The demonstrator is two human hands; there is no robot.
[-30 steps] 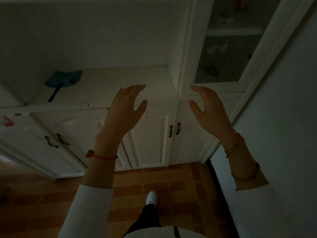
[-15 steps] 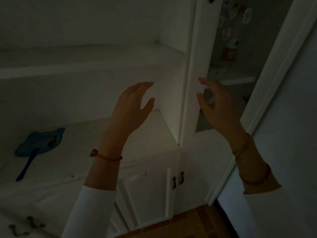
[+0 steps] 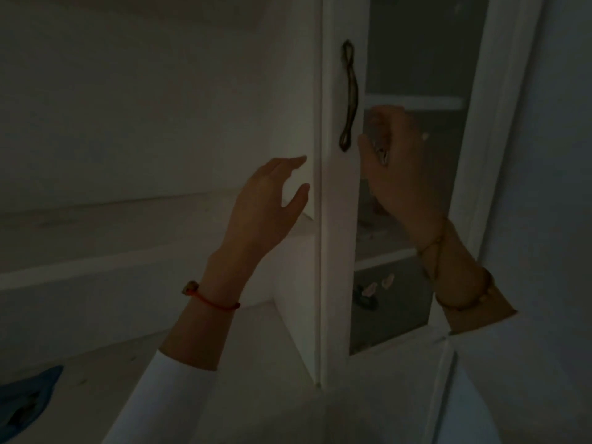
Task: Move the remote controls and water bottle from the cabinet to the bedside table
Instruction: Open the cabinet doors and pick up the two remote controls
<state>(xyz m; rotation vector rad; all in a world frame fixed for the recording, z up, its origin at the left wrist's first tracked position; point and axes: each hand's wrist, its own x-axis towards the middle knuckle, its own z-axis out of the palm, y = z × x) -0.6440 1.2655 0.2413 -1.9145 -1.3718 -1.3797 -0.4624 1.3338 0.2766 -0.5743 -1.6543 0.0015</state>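
The white cabinet (image 3: 160, 123) now fills nearly everything in front of the person; a second ago the floor and the lower doors were in view, and now the look has gone up to the upper part with the glass door (image 3: 413, 75). The room is dim. The open shelf (image 3: 96, 225) on the left side looks bare, and only a blue thing (image 3: 28, 395) lies on the lower surface (image 3: 134, 363) at the left edge.

Both hands have risen with the view. The right hand (image 3: 397, 168) has moved the most — it is now up against the glass door, just beside the dark metal handle (image 3: 349, 97), with the fingers curled. It seems not yet to have hold of the handle, and I cannot tell if it touches the door frame. The left hand (image 3: 266, 203) is open and holds nothing, with its fingertips close to the edge of the white upright panel (image 3: 301, 91).

I think this means the person is about to open the glass door. The remote controls and the water bottle I cannot find — behind the glass only small pale things (image 3: 378, 285) show, too dim to name. So nothing is moved yet.
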